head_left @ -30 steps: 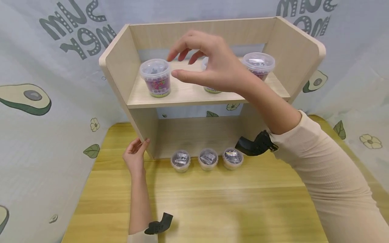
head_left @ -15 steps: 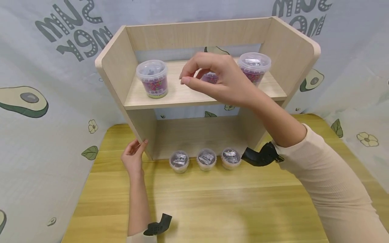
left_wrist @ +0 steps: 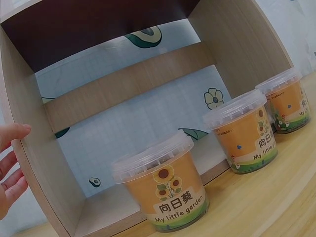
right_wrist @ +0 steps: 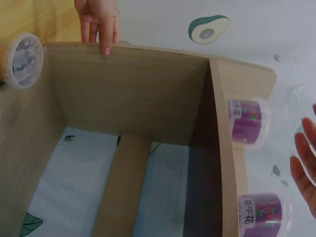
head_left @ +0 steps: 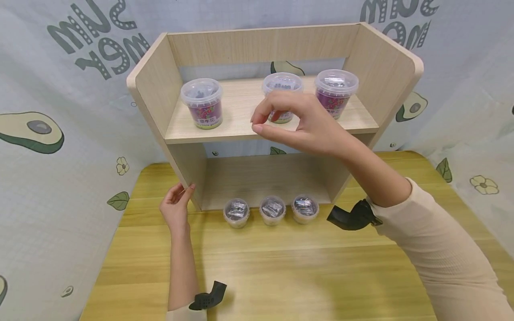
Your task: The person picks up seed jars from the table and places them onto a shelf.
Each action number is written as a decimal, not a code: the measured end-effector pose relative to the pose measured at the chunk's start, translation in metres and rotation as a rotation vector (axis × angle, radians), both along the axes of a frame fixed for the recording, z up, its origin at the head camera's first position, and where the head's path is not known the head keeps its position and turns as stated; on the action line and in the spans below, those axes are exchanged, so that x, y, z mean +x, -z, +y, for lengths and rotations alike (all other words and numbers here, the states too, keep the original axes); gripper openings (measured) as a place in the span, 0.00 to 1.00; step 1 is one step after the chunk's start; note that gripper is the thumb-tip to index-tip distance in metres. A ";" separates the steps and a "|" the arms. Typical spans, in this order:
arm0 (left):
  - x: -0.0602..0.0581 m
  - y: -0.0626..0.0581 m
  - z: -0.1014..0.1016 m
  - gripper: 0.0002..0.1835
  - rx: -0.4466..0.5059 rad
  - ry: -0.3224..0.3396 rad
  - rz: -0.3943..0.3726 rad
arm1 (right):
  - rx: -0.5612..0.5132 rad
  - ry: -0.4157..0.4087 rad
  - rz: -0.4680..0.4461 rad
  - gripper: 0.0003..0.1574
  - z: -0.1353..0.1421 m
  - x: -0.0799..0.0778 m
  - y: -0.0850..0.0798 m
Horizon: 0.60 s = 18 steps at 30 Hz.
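My left hand (head_left: 176,209) pinches the front edge of the left side panel of a pale wooden shelf (head_left: 152,89). In the left wrist view its fingers (left_wrist: 15,187) lie on the panel's outer side. My right hand (head_left: 301,118) hovers in front of the upper shelf, fingers loosely curved, holding nothing. Three lidded purple cups stand upright on that shelf: a left cup (head_left: 206,113), a middle cup (head_left: 281,82) partly hidden behind my right hand, and a right cup (head_left: 333,98). Their labels show red flowers.
Three lidded orange cups with sunflower labels, a near one (left_wrist: 170,192), a middle one (left_wrist: 247,138) and a far one (left_wrist: 286,103), stand in a row on the wooden table (head_left: 281,267) before the lower compartment. A patterned curtain (head_left: 80,178) hangs behind.
My right hand has moved down and right, away from the left purple cup, and its fingers have drawn closer to the thumb. The left hand keeps its hold on the side panel.
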<state>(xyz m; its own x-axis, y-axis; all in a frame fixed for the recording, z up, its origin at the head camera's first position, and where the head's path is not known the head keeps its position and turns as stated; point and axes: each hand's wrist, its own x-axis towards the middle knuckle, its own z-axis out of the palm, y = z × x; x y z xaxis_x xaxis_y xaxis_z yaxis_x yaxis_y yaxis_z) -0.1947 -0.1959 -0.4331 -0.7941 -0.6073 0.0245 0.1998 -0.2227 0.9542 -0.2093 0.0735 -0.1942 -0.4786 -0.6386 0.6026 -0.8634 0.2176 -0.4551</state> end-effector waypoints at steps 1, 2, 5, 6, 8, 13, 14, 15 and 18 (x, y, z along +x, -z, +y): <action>0.000 0.000 0.000 0.11 -0.002 0.001 0.000 | 0.006 0.004 -0.003 0.04 0.001 0.000 0.001; 0.000 0.000 0.000 0.11 -0.002 0.000 -0.001 | 0.010 0.005 -0.006 0.04 0.002 0.000 0.002; 0.000 -0.001 0.000 0.11 0.001 -0.003 -0.004 | 0.017 0.011 -0.014 0.05 0.005 0.000 0.005; 0.000 -0.001 0.000 0.11 0.002 -0.004 -0.004 | 0.020 0.012 -0.015 0.05 0.005 0.000 0.006; 0.000 -0.002 0.000 0.11 0.002 -0.005 -0.005 | 0.018 0.015 -0.015 0.06 0.007 -0.001 0.009; 0.000 -0.002 0.001 0.11 -0.001 -0.003 -0.004 | 0.015 0.015 -0.013 0.08 0.011 -0.002 0.018; 0.000 -0.001 0.001 0.11 -0.001 -0.003 -0.004 | 0.017 0.015 -0.013 0.08 0.012 -0.003 0.019; 0.000 -0.001 0.001 0.11 -0.001 -0.002 -0.003 | 0.019 0.015 -0.013 0.08 0.012 -0.003 0.021; 0.000 -0.001 0.000 0.11 0.002 -0.001 -0.003 | 0.026 0.017 -0.026 0.09 0.015 -0.002 0.026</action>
<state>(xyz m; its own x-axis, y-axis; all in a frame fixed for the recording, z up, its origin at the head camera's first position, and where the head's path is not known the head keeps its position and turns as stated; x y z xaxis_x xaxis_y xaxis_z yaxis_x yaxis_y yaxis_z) -0.1950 -0.1956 -0.4324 -0.7935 -0.6082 0.0211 0.1975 -0.2246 0.9542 -0.2117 0.0884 -0.2202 -0.5048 -0.6458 0.5729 -0.8475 0.2443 -0.4713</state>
